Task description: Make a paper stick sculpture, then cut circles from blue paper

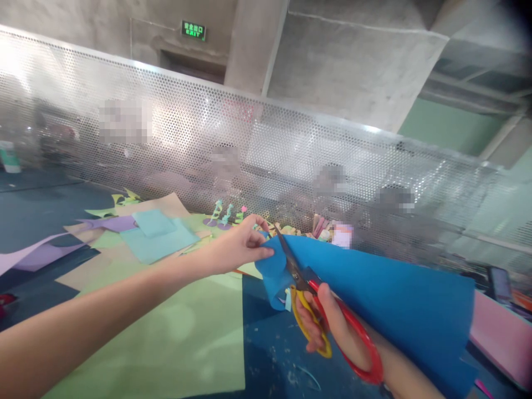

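Note:
A large sheet of blue paper [374,277] stretches from the middle to the right, raised above the table. My left hand [245,244] pinches its left edge between thumb and fingers, where a cut strip curls downward. In my right hand [320,316] is a pair of scissors [297,274] with one red and one yellow handle. Their dark blades are parted around the blue paper, close to my left fingertips. Part of the lower blade is hidden by the sheet.
Green paper [174,332] covers the dark table [270,349] at front left. Light blue pieces [155,238], purple strips [45,252] and tan sheets lie behind it. Small paper spirals [226,215] stand near a perforated metal screen [187,127]. Pink paper [502,332] lies at right.

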Motion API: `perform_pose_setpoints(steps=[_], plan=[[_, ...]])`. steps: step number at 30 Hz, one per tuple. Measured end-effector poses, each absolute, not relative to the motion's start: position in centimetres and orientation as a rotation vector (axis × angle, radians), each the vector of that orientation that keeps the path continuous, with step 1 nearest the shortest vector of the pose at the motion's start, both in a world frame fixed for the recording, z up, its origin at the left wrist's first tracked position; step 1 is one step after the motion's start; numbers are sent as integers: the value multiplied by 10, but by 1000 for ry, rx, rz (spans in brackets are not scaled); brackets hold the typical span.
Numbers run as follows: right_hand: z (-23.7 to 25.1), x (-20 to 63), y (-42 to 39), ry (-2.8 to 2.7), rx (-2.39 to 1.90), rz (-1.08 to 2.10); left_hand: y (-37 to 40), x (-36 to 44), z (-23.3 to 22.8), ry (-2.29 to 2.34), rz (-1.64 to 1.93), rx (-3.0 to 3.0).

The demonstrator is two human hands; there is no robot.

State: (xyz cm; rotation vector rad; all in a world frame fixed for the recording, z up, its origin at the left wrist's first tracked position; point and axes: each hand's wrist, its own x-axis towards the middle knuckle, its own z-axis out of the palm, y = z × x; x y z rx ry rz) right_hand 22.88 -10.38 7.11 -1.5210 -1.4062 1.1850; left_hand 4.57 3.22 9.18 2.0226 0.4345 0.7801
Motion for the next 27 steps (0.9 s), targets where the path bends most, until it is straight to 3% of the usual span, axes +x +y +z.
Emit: perform_pose_setpoints(steps=[12,20,27], plan=[[70,230,-105,-1363,-1522,1174,35,48,93,418,799,1855],[76,217,-104,-1166,-1172,1409,8,52,101,420,1021,1527],[69,199,-103,-959,-904,1721,-8,55,100,432,994,1751]])
